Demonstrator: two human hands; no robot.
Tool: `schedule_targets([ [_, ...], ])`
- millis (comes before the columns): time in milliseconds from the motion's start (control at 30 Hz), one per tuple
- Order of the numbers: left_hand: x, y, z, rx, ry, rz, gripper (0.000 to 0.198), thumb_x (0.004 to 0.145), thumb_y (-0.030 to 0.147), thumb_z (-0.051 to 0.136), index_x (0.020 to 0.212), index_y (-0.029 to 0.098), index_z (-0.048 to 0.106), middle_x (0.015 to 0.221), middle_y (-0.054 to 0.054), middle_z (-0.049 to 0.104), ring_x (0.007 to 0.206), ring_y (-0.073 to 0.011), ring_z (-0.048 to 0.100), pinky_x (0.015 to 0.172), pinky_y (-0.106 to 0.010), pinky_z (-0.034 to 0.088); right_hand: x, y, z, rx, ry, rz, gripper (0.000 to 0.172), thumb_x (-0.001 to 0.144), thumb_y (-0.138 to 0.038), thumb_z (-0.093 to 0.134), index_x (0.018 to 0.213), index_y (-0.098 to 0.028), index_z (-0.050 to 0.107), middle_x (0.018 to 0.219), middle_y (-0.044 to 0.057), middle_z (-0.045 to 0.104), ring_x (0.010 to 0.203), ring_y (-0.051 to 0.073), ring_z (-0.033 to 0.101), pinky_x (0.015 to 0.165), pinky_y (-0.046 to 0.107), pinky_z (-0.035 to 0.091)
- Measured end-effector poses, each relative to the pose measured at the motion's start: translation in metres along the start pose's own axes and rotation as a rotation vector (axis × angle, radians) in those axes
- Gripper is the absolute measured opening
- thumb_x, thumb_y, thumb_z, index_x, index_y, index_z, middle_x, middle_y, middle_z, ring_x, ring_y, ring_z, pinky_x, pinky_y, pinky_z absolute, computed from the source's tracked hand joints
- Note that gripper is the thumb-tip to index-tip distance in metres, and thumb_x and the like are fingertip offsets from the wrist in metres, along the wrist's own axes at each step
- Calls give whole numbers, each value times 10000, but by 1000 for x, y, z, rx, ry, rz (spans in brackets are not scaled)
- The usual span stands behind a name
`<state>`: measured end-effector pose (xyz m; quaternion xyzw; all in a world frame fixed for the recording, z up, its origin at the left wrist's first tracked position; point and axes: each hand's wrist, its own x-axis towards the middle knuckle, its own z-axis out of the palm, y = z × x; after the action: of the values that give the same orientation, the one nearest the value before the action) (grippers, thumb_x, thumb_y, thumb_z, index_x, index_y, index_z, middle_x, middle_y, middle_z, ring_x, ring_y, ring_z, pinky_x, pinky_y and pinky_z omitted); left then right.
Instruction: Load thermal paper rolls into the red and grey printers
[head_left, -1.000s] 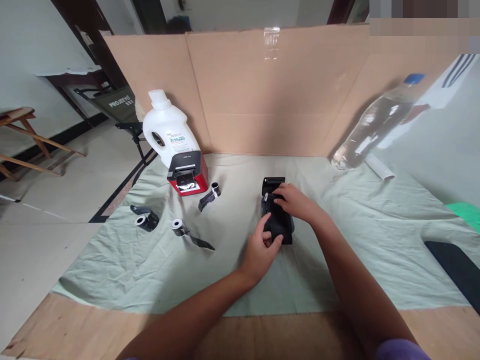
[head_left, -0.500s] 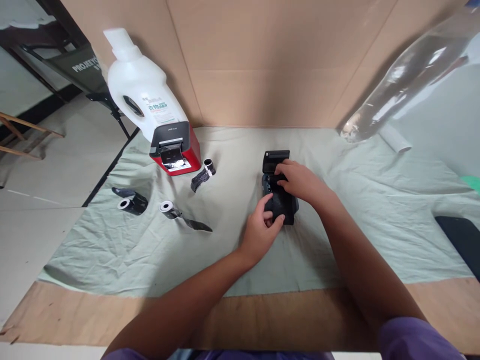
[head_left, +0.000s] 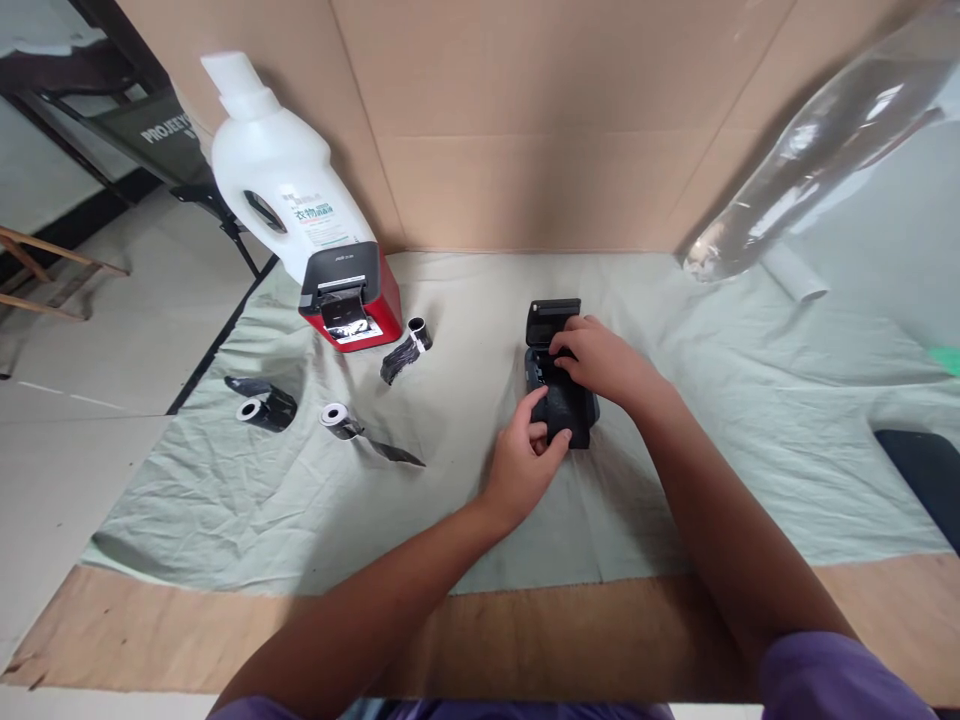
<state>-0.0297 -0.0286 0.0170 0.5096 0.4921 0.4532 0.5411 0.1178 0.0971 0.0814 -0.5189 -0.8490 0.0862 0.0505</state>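
In the head view a small dark label printer [head_left: 531, 378] lies on the cloth with its lid [head_left: 551, 320] flipped up at the far end. A black label strip [head_left: 566, 408] runs from its compartment over the near edge. My left hand [head_left: 523, 455] is closed about the printer's near left side, thumb on the strip's lower end and other fingers curled at the side. From the right, my right hand [head_left: 604, 360] has its bent fingers in the compartment below the lid, on the black roll there; its fingertips are partly hidden.
Left of the hands lie black label rolls [head_left: 335, 417] with loose tails. A red and black printer [head_left: 386, 305] stands before a white detergent bottle [head_left: 274, 160]. Cardboard [head_left: 510, 190] rises behind. At right are a clear plastic bag [head_left: 780, 180], a white tube [head_left: 796, 275] and a dark phone [head_left: 922, 475].
Both hands stay in nearly the same place on the printer. The right fingers have shifted very slightly; the whole view has moved a little.
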Motion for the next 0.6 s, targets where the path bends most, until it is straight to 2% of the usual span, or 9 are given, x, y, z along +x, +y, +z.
schedule_targets([
  [300, 0, -2, 0, -22, 4, -4, 641, 884, 393, 648, 1461, 232, 420, 646, 46, 516, 537, -104, 435, 509, -224, 346, -2, -5, -2, -27, 18, 10, 154, 890, -98, 582, 972, -151, 700, 1004, 98, 696, 1005, 273, 551, 828, 363, 454],
  [600, -2, 1, 4, -116, -9, 14, 610, 892, 364, 653, 1446, 233, 435, 655, 43, 544, 557, -100, 467, 529, -215, 382, -4, -10, -5, -102, -70, 49, 260, 879, -212, 666, 1121, -184, 757, 1144, 140, 623, 1084, 310, 501, 914, 391, 435],
])
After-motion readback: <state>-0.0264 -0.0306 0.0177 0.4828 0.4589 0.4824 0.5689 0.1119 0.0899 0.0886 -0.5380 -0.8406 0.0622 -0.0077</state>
